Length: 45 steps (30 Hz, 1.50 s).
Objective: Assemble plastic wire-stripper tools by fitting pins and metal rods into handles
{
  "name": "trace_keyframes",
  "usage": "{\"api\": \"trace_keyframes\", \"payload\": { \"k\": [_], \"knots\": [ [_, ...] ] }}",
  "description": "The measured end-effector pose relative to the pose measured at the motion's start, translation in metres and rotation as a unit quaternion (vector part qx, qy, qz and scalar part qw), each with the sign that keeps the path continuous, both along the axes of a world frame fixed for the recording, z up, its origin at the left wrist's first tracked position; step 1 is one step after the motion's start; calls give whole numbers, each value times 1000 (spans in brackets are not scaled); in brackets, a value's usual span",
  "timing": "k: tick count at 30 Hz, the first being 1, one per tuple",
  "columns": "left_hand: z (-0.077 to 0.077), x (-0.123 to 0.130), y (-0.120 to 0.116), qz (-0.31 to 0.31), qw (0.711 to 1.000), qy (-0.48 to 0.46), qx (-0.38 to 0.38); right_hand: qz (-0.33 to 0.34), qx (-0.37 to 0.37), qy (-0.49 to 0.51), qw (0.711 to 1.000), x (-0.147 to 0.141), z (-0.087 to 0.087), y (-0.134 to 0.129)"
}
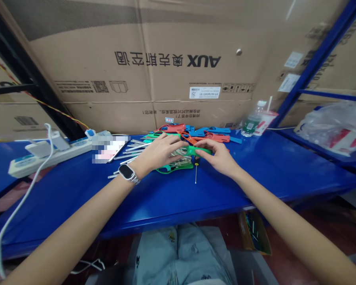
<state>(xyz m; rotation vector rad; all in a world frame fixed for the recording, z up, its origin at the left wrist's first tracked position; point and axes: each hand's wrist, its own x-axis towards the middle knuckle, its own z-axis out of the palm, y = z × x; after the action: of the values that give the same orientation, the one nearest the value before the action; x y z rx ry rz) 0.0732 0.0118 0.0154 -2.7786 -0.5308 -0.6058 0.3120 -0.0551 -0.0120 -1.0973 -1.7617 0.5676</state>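
My right hand (221, 157) is closed on a green plastic piece (192, 150), thumb and fingers around its right end. At the left end of that piece is my left hand (163, 149), its fingers bent over small metal parts (182, 159); what it grips is too small to tell. Red plastic pieces (216, 137) and blue ones (218, 130) lie in a pile behind my hands. A small screwdriver (196, 174) with a yellow collar is just below the green piece. Metal rods (133, 148) lie left of the pile, partly behind my left hand.
A white power strip (59, 152) and a phone (115, 150) lie at the left. At the back right stand a bottle (250, 123) and a cup (265, 122). A large cardboard box (166, 79) rises behind the blue table (172, 202).
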Motion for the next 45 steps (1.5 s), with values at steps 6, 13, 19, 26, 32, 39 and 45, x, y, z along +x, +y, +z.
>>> {"api": "trace_keyframes", "payload": {
  "k": [6,13,19,26,32,39,45],
  "knots": [
    [-12,-50,-17,23,990,-60,-123,74,45,-145,986,-32,4,15],
    [-23,-60,-21,48,968,-90,-231,144,9,-225,963,-33,8,28],
    [-32,-55,-22,53,970,-65,-229,140,-8,-243,960,-31,0,26],
    [-38,-53,-21,78,970,-45,-226,117,-9,-272,955,-31,-8,31],
    [-39,-54,-21,85,964,-49,-246,107,-13,-280,954,-31,-9,32],
    [-35,-56,-22,98,961,-37,-256,102,-5,-272,957,-32,-12,34],
    [-39,-58,-19,93,960,-45,-259,108,9,-296,949,-29,-12,34]
  ]
}}
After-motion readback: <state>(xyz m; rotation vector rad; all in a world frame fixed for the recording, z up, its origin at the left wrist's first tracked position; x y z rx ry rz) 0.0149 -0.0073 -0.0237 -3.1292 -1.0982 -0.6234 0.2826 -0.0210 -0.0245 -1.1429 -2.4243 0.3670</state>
